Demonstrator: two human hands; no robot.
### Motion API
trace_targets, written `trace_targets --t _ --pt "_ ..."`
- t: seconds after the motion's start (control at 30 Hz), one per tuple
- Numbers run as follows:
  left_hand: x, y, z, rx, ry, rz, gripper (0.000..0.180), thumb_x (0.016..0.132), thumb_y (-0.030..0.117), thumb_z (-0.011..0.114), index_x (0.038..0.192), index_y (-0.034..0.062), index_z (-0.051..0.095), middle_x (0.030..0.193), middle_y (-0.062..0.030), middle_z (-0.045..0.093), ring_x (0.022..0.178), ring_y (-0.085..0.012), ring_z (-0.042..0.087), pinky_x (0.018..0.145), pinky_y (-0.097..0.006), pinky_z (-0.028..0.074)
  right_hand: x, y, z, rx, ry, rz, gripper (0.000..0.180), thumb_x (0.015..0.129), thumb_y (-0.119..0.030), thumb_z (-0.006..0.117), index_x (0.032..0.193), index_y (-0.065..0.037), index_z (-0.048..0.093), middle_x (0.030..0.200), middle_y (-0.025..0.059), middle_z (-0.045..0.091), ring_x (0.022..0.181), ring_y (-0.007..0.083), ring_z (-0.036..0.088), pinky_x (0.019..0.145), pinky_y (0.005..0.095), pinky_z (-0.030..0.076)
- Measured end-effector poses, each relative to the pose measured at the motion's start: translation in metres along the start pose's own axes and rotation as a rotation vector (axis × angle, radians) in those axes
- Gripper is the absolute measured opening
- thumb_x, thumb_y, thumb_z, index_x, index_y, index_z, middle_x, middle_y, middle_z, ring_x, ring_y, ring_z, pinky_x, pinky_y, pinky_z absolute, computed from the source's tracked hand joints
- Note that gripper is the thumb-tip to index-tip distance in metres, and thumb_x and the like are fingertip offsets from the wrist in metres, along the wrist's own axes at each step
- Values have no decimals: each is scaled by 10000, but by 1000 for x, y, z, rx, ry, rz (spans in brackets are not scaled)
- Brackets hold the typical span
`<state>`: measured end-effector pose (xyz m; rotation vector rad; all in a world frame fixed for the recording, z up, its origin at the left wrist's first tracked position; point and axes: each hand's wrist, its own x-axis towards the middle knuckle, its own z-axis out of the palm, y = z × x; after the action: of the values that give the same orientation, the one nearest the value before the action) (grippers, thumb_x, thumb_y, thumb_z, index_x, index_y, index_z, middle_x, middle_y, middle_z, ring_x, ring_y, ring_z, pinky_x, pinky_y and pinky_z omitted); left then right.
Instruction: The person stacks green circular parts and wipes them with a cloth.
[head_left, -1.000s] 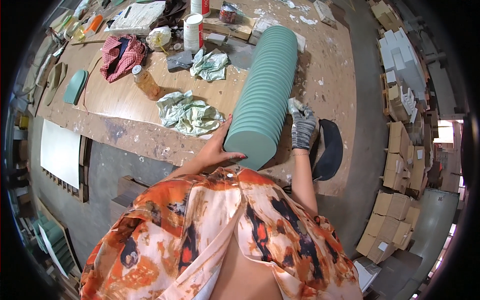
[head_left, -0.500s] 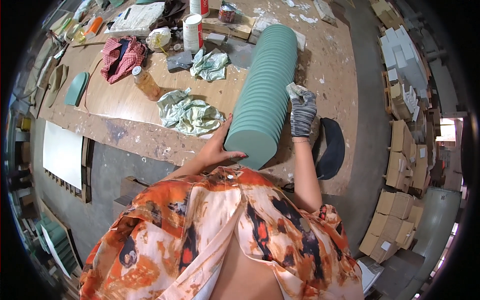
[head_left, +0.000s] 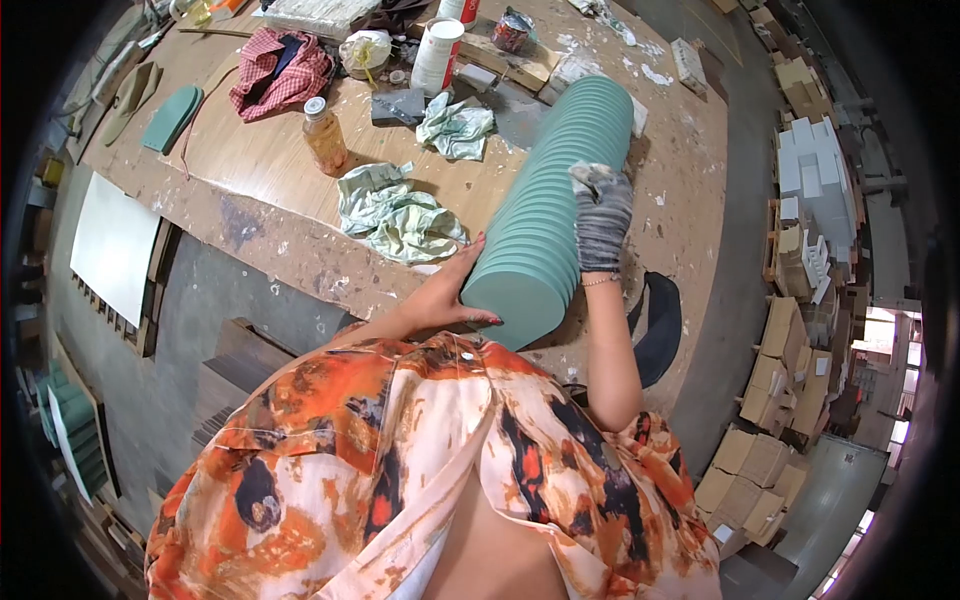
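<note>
A green ribbed cylinder (head_left: 550, 215) lies lengthwise on the worktable, its flat, smooth end toward me. Bare, my left hand (head_left: 447, 297) braces that near end, thumb on the flat face and fingers along the left side. My right hand (head_left: 603, 222) wears a grey striped glove with whitish fingertips. Its fingers are closed against the cylinder's right side; what they pinch is too hidden to name. Left of the cylinder lies a crumpled pale green-stained cloth (head_left: 395, 220), with a smaller stained cloth (head_left: 456, 128) beyond it.
A bottle of amber liquid (head_left: 324, 138) stands left, near a red checked cloth (head_left: 280, 75). White canisters (head_left: 437, 58) stand farther back. A dark curved fabric piece (head_left: 657, 330) lies by my right forearm, near the table's right edge. Cardboard boxes (head_left: 770, 390) are stacked across the aisle.
My right hand has shifted onto the cylinder's upper right side from just beside it. My left hand keeps its place at the near end. The view has shifted slightly.
</note>
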<state>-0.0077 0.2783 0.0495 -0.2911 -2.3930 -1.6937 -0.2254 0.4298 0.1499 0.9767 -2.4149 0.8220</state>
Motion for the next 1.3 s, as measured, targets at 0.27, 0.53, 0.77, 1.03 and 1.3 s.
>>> trace_targets --t 0.27,0.53,0.77,1.03,1.3 --pt "3 -2 4 -4 -2 31 1163 686 411 841 1486 -38 126 1527 -269 211 1411 -383 258 1152 -422 242 31 -48 19 -462 -416 -203 165 793 -111 596 880 -71 730 979 164 666 975 311 602 926 401 445" --pt "-2 -4 4 -7 12 10 1163 681 409 845 1485 -38 133 1524 -274 216 1410 -381 262 1149 -418 249 37 -64 50 -661 -693 -208 154 796 -133 623 886 -93 740 951 143 689 954 275 634 880 366 472" --pt "-2 -5 4 5 18 31 1152 686 403 845 1484 -37 141 1522 -274 219 1405 -382 273 1146 -417 257 26 -19 10 -184 -287 -84 183 772 -86 603 898 -90 735 917 162 666 921 339 605 900 419 458" --pt "0 -2 2 11 -13 -11 1165 684 400 845 1491 -32 125 1521 -279 218 1402 -381 278 1146 -420 257 -33 25 -3 393 291 478 115 823 -41 708 930 2 702 898 87 669 846 162 628 844 308 497" --pt "3 1 3 -6 -22 -39 1168 677 398 852 1487 -45 137 1522 -279 222 1417 -371 252 1156 -416 230 -95 60 -5 747 302 945 180 831 43 672 1010 61 674 976 112 694 850 145 643 806 273 532"
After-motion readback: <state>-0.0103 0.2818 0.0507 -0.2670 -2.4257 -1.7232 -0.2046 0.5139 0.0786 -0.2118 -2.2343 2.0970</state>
